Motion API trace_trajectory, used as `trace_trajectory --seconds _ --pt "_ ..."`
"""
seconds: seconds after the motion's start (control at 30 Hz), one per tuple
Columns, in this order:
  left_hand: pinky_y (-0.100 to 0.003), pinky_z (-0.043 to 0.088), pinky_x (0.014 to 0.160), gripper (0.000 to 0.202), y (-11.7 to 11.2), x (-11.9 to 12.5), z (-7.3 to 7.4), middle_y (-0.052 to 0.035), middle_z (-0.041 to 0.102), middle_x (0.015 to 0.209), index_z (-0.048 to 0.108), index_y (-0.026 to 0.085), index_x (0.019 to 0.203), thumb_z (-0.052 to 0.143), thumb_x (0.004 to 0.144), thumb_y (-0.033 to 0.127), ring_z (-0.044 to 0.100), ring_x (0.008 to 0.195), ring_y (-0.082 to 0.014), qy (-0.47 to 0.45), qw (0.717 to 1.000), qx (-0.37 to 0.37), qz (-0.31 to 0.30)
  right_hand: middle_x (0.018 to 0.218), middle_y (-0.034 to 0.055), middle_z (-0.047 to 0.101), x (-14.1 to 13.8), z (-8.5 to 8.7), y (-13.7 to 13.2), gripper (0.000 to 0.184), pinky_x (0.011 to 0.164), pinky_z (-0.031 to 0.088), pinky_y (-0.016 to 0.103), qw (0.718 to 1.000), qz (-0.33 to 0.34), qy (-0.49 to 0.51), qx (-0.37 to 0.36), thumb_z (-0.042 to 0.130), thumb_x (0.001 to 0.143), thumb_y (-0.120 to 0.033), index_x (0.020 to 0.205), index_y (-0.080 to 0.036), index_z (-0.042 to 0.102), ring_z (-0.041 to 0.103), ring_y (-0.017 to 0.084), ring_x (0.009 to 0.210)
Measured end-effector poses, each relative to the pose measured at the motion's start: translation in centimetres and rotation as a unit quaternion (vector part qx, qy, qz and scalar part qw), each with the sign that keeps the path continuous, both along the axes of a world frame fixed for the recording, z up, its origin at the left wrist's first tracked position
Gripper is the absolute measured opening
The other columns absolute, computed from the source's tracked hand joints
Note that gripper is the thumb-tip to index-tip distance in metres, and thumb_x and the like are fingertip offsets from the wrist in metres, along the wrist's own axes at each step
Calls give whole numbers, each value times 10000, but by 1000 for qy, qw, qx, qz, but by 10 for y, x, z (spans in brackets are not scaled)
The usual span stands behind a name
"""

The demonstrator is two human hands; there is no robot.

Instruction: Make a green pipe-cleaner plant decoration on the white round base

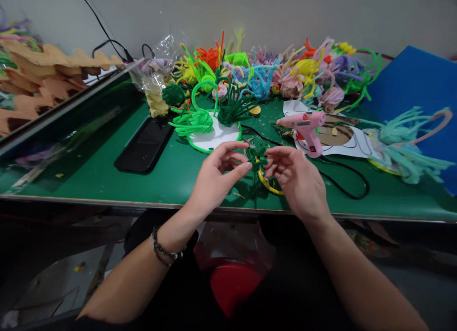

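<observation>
A dark-green, fuzzy, petalled flower (256, 158) is gripped by left hand (222, 171) and right hand (299, 178); beneath them, a flat green tabletop (171, 186) is backed by a plain grey wall (271, 12).

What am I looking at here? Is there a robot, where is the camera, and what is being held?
No robot shows here: these are a person's bare left hand and right hand. There is one picture, taken by a camera worn on that person's head, looking forward and down. Between their fingertips, the hands hold a dark green fuzzy flower. On the green tabletop lie a black smartphone to the left and a pink glue gun to the right. Behind the hands is a green-rimmed white disc bearing green fuzzy pieces, and along the back, colourful pipe-cleaner bundles.
</observation>
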State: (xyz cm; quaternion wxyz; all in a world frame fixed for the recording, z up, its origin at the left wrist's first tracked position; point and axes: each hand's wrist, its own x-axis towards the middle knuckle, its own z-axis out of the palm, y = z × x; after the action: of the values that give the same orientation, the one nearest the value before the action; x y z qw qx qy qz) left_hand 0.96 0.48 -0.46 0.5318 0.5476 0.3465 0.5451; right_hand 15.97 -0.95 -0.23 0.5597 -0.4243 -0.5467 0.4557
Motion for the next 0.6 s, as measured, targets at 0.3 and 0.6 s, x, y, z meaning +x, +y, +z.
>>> trace_trajectory --seconds 0.3,0.6 --pt "-177 432 582 306 -3 2 2 52 564 657 495 185 928 609 654 111 521 568 -52 -14 998 26 53 599 -21 563 -12 5 -10 160 520 444 202 983 -18 -175 61 556 742 -323 670 -181 539 526 83 544" --pt "-169 426 587 301 -9 9 -1 45 555 690 479 196 935 598 671 116 524 605 -53 -19 998 13 59 541 -40 542 -17 2 -12 145 498 415 194 935 -116 -299 149 574 732 -271 633 -181 518 496 77 501"
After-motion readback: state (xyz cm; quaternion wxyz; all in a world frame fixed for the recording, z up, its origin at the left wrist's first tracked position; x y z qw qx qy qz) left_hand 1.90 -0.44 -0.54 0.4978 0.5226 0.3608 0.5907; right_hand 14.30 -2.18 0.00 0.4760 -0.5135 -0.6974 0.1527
